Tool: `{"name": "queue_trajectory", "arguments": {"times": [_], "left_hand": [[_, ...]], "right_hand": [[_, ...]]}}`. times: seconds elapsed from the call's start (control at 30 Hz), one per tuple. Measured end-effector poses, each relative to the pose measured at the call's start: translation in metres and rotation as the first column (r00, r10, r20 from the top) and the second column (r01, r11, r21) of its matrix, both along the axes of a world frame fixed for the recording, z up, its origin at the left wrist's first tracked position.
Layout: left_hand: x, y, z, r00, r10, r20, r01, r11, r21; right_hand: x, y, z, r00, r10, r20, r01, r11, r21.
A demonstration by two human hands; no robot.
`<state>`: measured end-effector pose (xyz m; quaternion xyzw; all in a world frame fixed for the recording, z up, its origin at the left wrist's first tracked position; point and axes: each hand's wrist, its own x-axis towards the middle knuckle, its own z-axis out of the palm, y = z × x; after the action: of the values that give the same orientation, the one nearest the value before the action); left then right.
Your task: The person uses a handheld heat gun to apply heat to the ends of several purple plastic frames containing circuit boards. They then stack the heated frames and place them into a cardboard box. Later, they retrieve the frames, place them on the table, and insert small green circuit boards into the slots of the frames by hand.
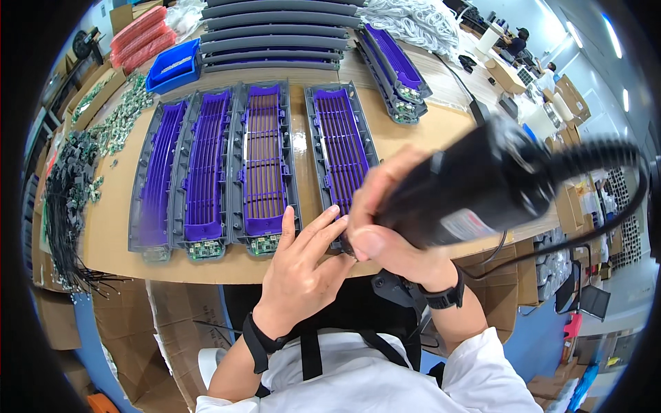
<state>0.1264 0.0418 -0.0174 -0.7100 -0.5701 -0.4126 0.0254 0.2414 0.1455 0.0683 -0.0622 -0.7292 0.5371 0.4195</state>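
Note:
My right hand (397, 230) is wrapped round a black electric screwdriver (447, 189), its tip end hidden behind my fingers and its cord leaving at the upper right. My left hand (303, 272) has its fingers spread over the near end of a grey housing with a purple slatted insert (337, 138); the thumb lies close to my right fingers. The contact point there is hidden. To the left, a grey-and-purple housing (265, 155), another housing (205, 162) and an outermost one (162, 172) lie side by side, with green circuit boards (265, 244) at their near ends.
Stacked grey panels (275, 34) stand at the back, beside a blue bin (173, 67). Another purple housing (394, 69) lies far right. Black wires (69, 199) and loose circuit boards (124, 113) cover the left side. White cables (416, 24) are heaped behind; a black cable (571, 244) loops at right.

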Motion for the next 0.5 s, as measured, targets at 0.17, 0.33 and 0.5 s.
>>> {"name": "queue_trajectory", "arguments": {"times": [0.17,0.33,0.5], "left_hand": [[0.000,0.002,-0.003,0.999,0.003,0.034,-0.002,1.000,-0.020],[0.001,0.000,0.000,1.000,0.001,-0.019,-0.001,1.000,-0.014],[0.002,0.000,0.005,0.999,0.022,0.038,-0.021,0.999,-0.028]], "right_hand": [[-0.013,0.009,0.006,0.997,0.061,0.044,-0.064,0.996,0.065],[0.009,0.003,0.009,0.998,-0.011,-0.069,0.018,0.994,0.109],[0.061,0.013,0.032,0.887,-0.249,-0.388,0.142,0.948,-0.284]]}}
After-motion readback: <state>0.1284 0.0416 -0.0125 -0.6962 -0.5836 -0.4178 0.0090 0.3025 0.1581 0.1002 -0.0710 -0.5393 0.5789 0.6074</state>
